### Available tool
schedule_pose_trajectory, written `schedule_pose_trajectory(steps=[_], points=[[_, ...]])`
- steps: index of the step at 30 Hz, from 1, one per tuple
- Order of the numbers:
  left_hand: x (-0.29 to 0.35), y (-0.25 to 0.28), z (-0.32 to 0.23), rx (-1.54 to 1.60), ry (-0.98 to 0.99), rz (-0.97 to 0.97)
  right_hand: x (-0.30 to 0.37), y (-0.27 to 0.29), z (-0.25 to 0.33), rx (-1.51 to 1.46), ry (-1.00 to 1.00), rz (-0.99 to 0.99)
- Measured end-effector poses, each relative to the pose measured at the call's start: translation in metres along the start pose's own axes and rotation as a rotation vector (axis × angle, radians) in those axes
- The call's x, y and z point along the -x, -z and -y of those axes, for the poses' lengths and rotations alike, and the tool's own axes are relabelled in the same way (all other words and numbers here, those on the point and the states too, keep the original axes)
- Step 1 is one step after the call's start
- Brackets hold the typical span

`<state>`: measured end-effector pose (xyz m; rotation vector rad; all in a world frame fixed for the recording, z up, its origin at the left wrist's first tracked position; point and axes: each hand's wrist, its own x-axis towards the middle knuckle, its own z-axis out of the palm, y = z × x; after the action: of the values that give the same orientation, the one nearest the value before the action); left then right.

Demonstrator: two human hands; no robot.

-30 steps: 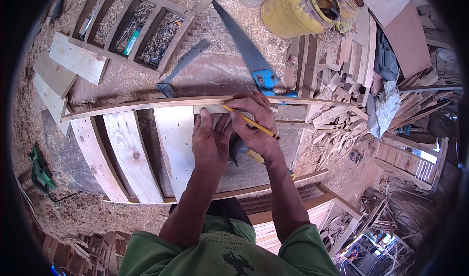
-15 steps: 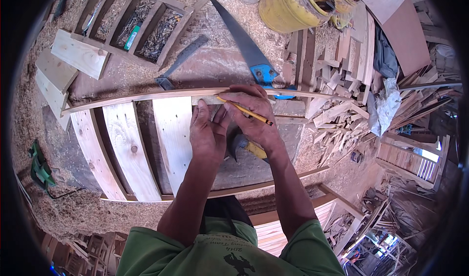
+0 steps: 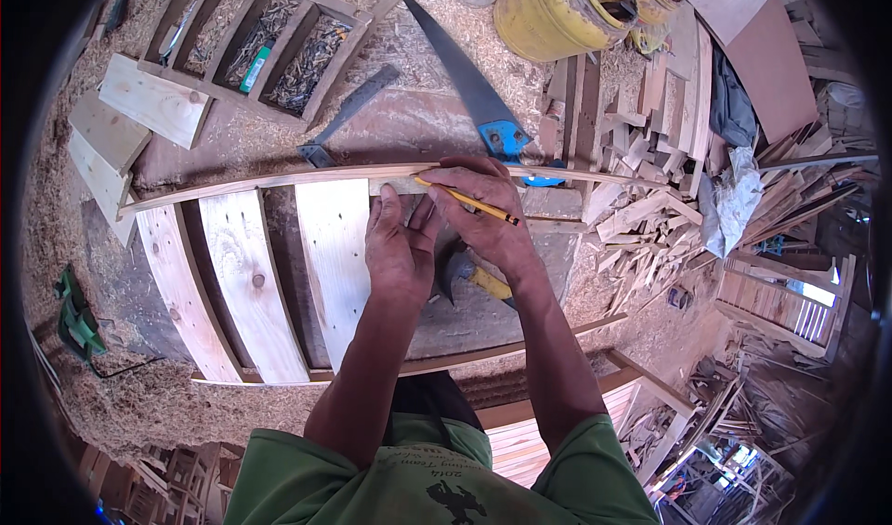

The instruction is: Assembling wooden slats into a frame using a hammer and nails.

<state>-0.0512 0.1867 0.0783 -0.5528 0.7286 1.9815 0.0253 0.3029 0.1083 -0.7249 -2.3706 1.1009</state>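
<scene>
My left hand (image 3: 400,251) grips a small wood block (image 3: 403,189) against the inner edge of a long thin wooden rail (image 3: 269,182), thumb up and fingers partly hidden. A yellow pencil (image 3: 483,209) is pinched in my right hand (image 3: 497,239), its tip close to the block and the rail. The right fingers reach over the rail. Left of my hands, three pale slats run from this rail to a second rail (image 3: 520,347) near my body; the closest slat (image 3: 333,246) lies beside my left wrist. Between my forearms rests a hammer (image 3: 488,283) with a yellow handle.
Beyond the rail lie a blue-handled handsaw (image 3: 469,84) and a metal square (image 3: 348,111). A divided wooden tray (image 3: 209,86) of nails stands at the far left, yellow containers (image 3: 548,14) at the far side. Offcuts (image 3: 632,214) heap up on the right; a green power tool (image 3: 76,316) lies left.
Both hands have shifted very slightly to the right within the picture, still holding the block and the pencil. The surroundings show only a slight shift of the view.
</scene>
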Motion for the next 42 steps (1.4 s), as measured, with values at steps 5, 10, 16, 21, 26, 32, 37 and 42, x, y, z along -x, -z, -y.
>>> schedule_pose_trajectory(steps=[5,10,16,21,26,32,37,42], points=[[-0.004,0.006,0.001,0.015,0.011,0.013,-0.003,0.003,-0.006,0.016,0.021,0.045],[-0.008,0.009,0.002,0.008,0.018,-0.021,-0.007,0.001,0.003,-0.082,-0.068,0.039],[-0.004,-0.006,-0.005,-0.003,-0.025,-0.018,0.011,-0.013,0.027,0.062,-0.039,-0.267],[-0.007,0.01,-0.004,0.007,0.044,-0.033,0.037,-0.03,0.026,0.041,-0.108,-0.223],[-0.01,0.019,-0.004,-0.092,0.027,0.071,0.037,-0.036,0.021,0.064,-0.08,-0.191],[-0.008,0.012,-0.006,-0.07,0.036,0.075,0.037,-0.035,0.018,0.038,-0.082,-0.187],[-0.007,0.009,-0.008,-0.066,0.052,0.065,0.034,-0.032,0.02,0.055,-0.061,-0.158],[-0.008,0.014,-0.01,-0.067,0.07,0.112,0.035,-0.033,0.02,0.061,-0.079,-0.17]])
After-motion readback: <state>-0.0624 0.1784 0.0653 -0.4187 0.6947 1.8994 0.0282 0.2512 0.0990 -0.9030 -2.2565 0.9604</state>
